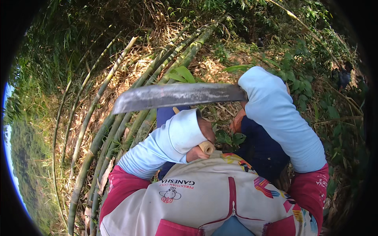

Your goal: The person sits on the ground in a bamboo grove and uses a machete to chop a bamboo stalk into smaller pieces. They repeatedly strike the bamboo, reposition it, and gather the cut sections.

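Note:
A machete (177, 95) with a long, broad, worn grey blade lies level across my front, its tip toward the left. My right hand (244, 97) is closed on its handle, though the light-blue sleeve hides most of that hand and the grip. Below the blade, close to my belly, my left hand (206, 131) is wrapped round a short, pale, peeled bamboo tube (206, 147). The tube's hollow end points at me, and its far end shows past the left cuff. Blade and tube look apart.
Several long green bamboo poles (88, 173) lie lengthwise on my left. Dry leaves (212, 67) cover the ground ahead, with leafy plants (301, 84) on the right. A bare foot (237, 120) and my dark-blue trouser leg (260, 145) are just beneath my arms.

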`<state>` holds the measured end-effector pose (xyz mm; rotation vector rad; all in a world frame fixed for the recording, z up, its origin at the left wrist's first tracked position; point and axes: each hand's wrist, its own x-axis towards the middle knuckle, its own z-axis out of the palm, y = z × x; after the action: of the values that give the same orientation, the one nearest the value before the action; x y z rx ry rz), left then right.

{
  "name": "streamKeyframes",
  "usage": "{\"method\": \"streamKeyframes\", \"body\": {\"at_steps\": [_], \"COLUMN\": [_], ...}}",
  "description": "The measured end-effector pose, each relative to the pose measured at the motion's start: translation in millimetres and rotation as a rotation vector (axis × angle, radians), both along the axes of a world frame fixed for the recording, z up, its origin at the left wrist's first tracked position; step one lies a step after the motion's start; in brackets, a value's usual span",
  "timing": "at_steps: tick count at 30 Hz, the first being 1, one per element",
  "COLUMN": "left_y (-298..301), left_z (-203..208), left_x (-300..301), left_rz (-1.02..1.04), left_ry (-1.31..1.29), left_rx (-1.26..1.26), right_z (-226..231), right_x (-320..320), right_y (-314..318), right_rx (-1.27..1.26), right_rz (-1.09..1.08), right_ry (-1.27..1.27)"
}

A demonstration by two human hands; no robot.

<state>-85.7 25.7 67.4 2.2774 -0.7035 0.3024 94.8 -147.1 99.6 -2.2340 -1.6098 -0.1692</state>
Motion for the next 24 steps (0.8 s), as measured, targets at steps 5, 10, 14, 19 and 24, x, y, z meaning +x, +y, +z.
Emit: {"method": "streamKeyframes", "body": {"at_steps": [5, 10, 14, 19, 24], "left_y": [6, 14, 48, 93, 120], "left_z": [-18, 10, 20, 15, 11], "left_x": [6, 14, 31, 43, 55], "left_rz": [0.165, 0.491, 0.526, 0.619, 0.66], "left_ry": [-0.257, -0.164, -0.22, -0.262, -0.306], "left_rx": [-0.391, -0.656, -0.758, -0.751, -0.763], "right_z": [-43, -76, -105, -148, -141], "right_x": [60, 65, 76, 88, 81], "right_y": [-15, -21, -28, -31, -36], "right_rx": [-0.056, 0.111, 0.112, 0.197, 0.155], "right_rz": [-0.412, -0.464, -0.48, -0.437, -0.442], "right_ry": [0.342, 0.495, 0.552, 0.656, 0.632]}}
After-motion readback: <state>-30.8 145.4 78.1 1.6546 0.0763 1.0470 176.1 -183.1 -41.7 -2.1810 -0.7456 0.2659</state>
